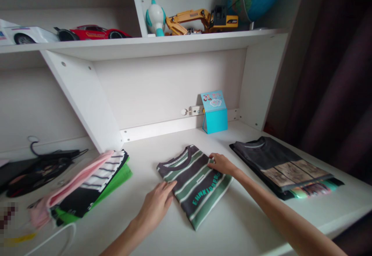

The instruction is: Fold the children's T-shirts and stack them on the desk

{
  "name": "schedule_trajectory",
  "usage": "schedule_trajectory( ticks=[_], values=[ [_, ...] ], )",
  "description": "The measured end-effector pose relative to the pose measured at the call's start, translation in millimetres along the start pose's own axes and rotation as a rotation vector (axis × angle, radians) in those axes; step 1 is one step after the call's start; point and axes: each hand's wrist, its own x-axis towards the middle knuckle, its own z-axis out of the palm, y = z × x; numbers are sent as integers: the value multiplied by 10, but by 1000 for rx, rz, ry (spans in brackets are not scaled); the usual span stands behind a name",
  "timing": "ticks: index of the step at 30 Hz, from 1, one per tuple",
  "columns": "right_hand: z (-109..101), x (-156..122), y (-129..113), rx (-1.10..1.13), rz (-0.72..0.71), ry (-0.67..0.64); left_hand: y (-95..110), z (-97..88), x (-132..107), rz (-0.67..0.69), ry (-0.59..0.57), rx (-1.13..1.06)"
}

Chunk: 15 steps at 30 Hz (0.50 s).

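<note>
Left hand (155,209), right hand (222,164) at edges of folded shirt (193,188) (green-striped).

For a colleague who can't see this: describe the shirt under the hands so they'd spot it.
On the white desk below the shelves, clothes lie in three lots. The middle one is a folded T-shirt, grey-and-green striped with teal lettering, under the left hand and right hand. Unlike the dark stack right of it and the mixed pile left of it, it lies alone.

Free passage on the white desk (139,159) just right of the folded striped T-shirt (193,184), up to the dark folded T-shirt (279,163); left of it, a pile of clothes (84,186) in the way; behind it, a blue desk calendar (214,112).
</note>
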Motion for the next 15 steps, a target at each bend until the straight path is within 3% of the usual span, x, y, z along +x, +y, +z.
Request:
schedule_trajectory(
  ticks=[4, 7, 9, 12, 15],
  values=[
    [40, -45, -68, 19, -12, -11, 10, 76, 109, -109, -10, -491],
    [-36, -157, 39, 59, -7, -5, 61, 32, 109, -256, -93, -1000],
    [-97, -257, 152, 106, 2, -3, 111, 18, 75, -323, -105, -1220],
    [-149, -419, 296, 204, 0, -6, 195, 69, 44, -322, -112, -1314],
    [-177, -544, 344, 370, -89, 19, 287, 163, 105, -278, -122, -1222]
  ],
)
